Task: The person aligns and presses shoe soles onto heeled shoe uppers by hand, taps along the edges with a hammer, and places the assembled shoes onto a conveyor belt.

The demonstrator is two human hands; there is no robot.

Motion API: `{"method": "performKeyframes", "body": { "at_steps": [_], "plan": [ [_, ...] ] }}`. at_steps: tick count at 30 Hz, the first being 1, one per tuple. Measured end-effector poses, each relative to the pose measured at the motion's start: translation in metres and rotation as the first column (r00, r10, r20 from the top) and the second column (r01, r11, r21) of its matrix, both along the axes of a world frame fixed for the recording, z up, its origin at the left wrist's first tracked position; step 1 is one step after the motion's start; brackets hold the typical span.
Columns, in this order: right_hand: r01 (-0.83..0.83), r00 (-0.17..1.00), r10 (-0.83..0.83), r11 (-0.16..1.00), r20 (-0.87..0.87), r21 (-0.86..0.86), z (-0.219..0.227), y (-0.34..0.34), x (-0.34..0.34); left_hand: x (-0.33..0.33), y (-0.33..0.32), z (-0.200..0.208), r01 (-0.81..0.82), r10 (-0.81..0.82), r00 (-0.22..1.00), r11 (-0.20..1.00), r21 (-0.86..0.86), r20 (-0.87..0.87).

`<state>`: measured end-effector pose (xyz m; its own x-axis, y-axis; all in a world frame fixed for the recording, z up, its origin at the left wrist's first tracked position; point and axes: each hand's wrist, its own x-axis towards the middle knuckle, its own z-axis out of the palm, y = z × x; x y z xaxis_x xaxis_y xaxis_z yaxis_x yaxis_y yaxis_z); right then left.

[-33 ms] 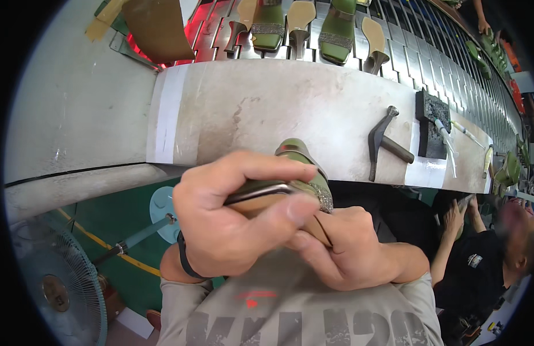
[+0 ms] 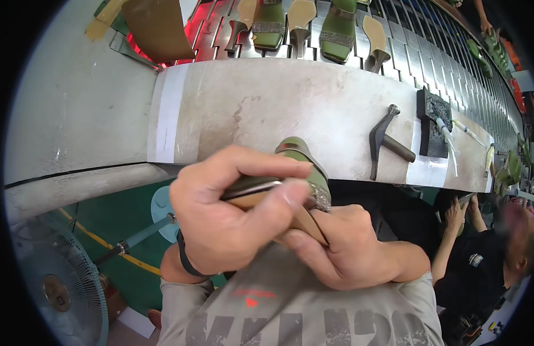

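Note:
Both my hands hold a green sandal with a glittery strap and a tan sole, above my lap at the table's near edge. My left hand is closed round one end, its thumb pressing on the tan underside and its fingers over the green side. My right hand grips the other end near the glittery strap, thumb against the sole edge. A rounded green part with a shiny band sticks up beyond my left fingers. My fingers hide much of the sandal, and I cannot tell whether all visible parts belong to one shoe.
A hammer lies on the worktable, left of a black block and white-tipped sticks. Beyond, several green sandals and tan soles stand on a metal conveyor. A fan is at lower left; a co-worker sits right.
My left hand has shifted slightly left, its thumb sliding back along the sole. More of the tan sole shows between my hands. My right hand has barely moved.

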<state>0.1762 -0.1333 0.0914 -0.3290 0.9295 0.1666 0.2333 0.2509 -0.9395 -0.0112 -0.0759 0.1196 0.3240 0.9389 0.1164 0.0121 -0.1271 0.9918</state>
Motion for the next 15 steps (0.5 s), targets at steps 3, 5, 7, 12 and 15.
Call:
{"method": "performKeyframes", "body": {
  "at_steps": [3, 5, 7, 12, 15],
  "plan": [
    [-0.107, 0.992, 0.102, 0.993, 0.079, 0.059, 0.002, 0.01, 0.0, -0.002, 0.007, -0.003, -0.186, 0.184, 0.982, 0.982, -0.043, -0.054],
    [-0.021, 0.999, 0.022, 0.999, -0.033, 0.023, -0.002, 0.011, -0.004, -0.007, 0.01, -0.01, -0.261, 0.263, 0.965, 0.961, -0.087, 0.009],
    [0.047, 0.998, -0.047, 0.999, -0.037, -0.016, -0.012, 0.01, -0.002, -0.01, 0.013, -0.018, -0.32, 0.324, 0.945, 0.943, -0.087, 0.036],
    [0.061, 0.997, -0.062, 0.998, -0.045, -0.031, -0.01, 0.017, -0.007, -0.013, 0.011, -0.018, -0.299, 0.375, 0.885, 0.913, 0.278, -0.277],
    [0.047, 0.999, -0.046, 0.999, 0.021, -0.01, -0.008, 0.02, -0.011, -0.014, 0.012, -0.024, -0.371, 0.416, 0.891, 0.897, 0.239, -0.182]
  ]
}}
